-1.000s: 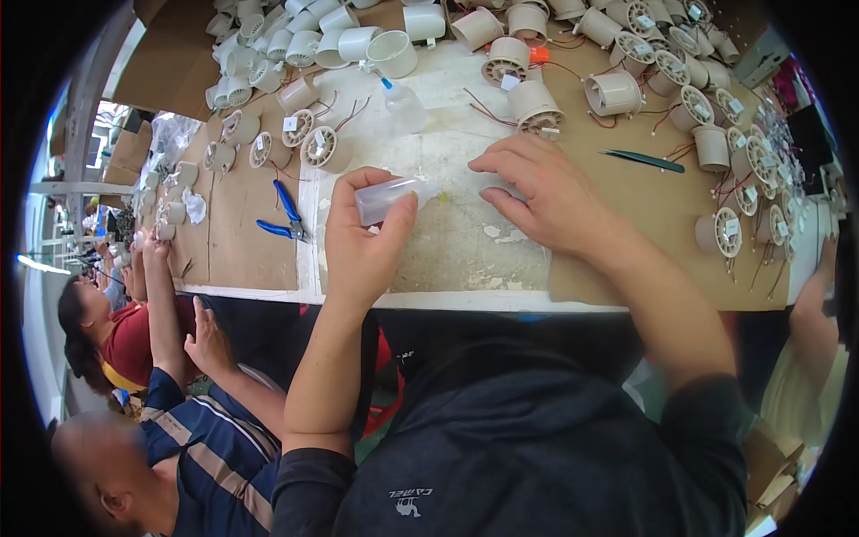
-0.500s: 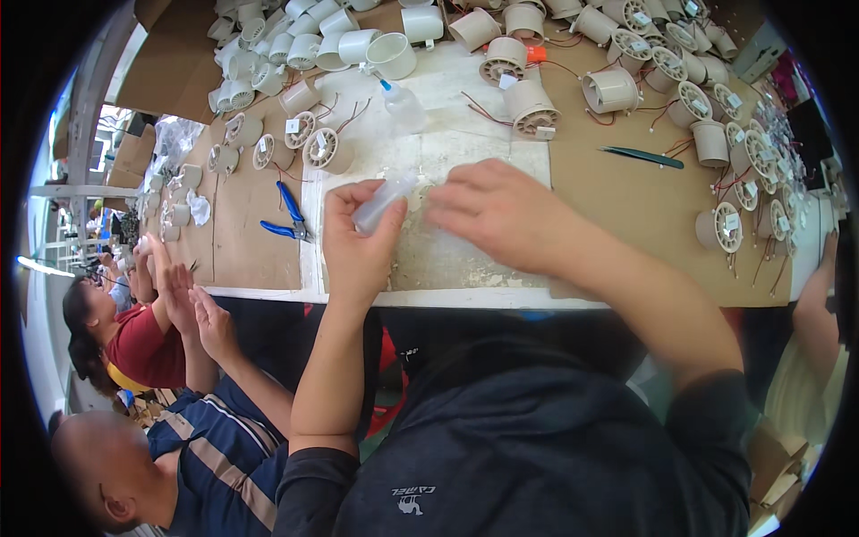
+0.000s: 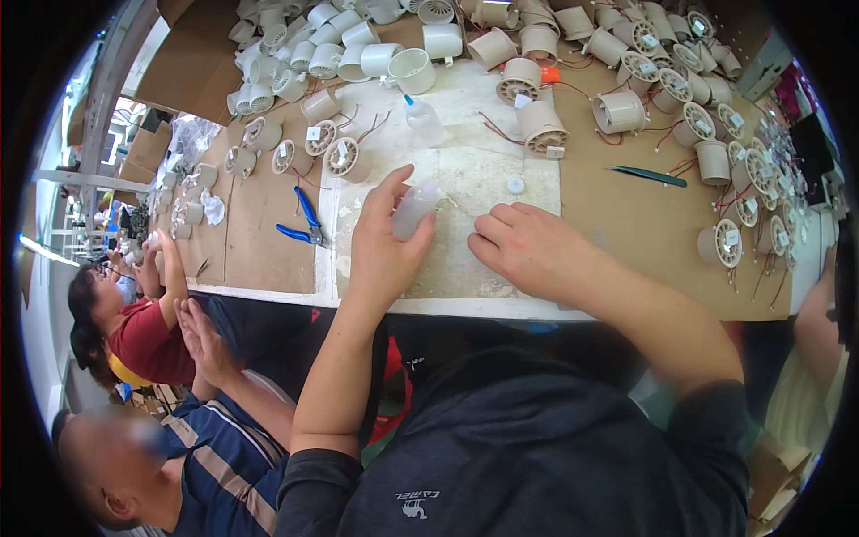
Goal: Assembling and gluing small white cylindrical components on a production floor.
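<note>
My left hand (image 3: 386, 240) is closed around a small translucent plastic bottle (image 3: 414, 211), tilted over the white work mat (image 3: 456, 259). My right hand (image 3: 530, 247) rests palm down at the mat's right side, apart from the bottle. Its fingers are curled under, and whatever they hold, if anything, is hidden. Just beyond those fingers lies a small white cap (image 3: 515, 185). Farther back on the mat stands a clear squeeze bottle (image 3: 423, 122) with a blue tip.
Blue-handled pliers (image 3: 304, 219) lie left of the mat, dark tweezers (image 3: 649, 175) to the right. White cups (image 3: 412, 72) and beige motor housings (image 3: 619, 112) with red wires crowd the back and right. Co-workers sit at the left; one person's hand (image 3: 208, 345) is near the table edge.
My right hand has drawn back from the bottle toward the right, and its fingers have curled. The white cap now shows on the mat. The whole view has shifted slightly.
</note>
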Motion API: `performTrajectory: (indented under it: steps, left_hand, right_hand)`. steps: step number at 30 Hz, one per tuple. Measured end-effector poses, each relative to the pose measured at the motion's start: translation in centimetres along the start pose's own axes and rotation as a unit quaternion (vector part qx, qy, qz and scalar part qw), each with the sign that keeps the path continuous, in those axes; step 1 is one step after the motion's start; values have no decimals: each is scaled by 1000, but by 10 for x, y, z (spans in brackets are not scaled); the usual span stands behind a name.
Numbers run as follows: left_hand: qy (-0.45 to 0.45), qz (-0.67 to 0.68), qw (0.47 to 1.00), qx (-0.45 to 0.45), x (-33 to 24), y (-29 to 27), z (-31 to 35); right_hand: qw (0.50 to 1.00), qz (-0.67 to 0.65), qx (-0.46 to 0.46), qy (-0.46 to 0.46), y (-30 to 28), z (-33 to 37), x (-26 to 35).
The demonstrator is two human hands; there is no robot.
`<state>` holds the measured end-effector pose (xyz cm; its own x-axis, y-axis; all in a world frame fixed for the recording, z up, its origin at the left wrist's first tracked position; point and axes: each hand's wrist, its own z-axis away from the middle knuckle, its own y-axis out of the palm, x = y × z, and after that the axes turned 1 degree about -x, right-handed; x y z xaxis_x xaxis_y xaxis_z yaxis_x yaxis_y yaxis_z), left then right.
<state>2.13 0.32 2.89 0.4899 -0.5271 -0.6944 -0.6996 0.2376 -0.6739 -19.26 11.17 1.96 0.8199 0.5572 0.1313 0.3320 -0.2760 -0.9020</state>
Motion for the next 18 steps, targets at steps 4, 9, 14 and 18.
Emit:
performTrajectory:
  steps: [4, 9, 14, 18]
  left_hand:
    - [-6, 86, 995, -41, 5, 19, -9]
    - [35, 74, 996, -18, 3, 39, -17]
    - [9, 324, 944, -64, 2, 58, -8]
    - [42, 259, 964, -51, 11, 51, -10]
  right_hand:
    - [999, 20, 47, 19, -8, 3, 3]
    - [996, 1, 78, 37, -23, 15, -8]
    - [965, -166, -51, 194, -26, 33, -33]
    - [929, -215, -110, 279, -25, 32, -57]
